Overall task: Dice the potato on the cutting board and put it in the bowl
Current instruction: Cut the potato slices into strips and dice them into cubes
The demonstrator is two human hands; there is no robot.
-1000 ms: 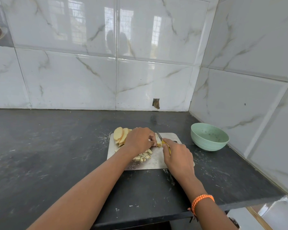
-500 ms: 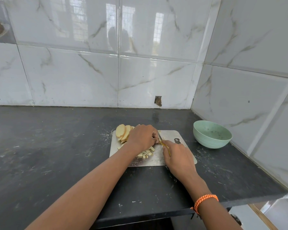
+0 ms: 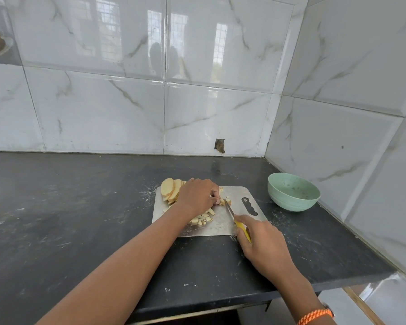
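A person stands at a dark desk (image 3: 80, 219) in a tiled corner, cutting potato on a metal board (image 3: 238, 195). The left hand (image 3: 197, 195) curls its fingers down on a small stack of potato strips (image 3: 225, 202) near the middle of the board, pinning them. The right hand (image 3: 263, 240) grips the yellow handle of a knife (image 3: 230, 211), whose blade points away from the person, its tip at the strips and just beside the left fingertips.

A fan of uncut slices (image 3: 171, 190) lies at the board's far left corner. A pile of dice (image 3: 203, 219) sits near the left wrist. The green bowl (image 3: 293, 195) stands apart, to the right of the board, with only specks inside.

Risks, as I judge them: the blade works very close to the left fingertips, so a slip on wet potato could nick them. The board's near edge lies close to the desk's front edge, and a hard push could shift it. Loose dice could scatter when carried to the bowl.

Hard to see: the left hand hides most of the strips and part of the slices. Exactly where the blade meets the potato is too small to tell.
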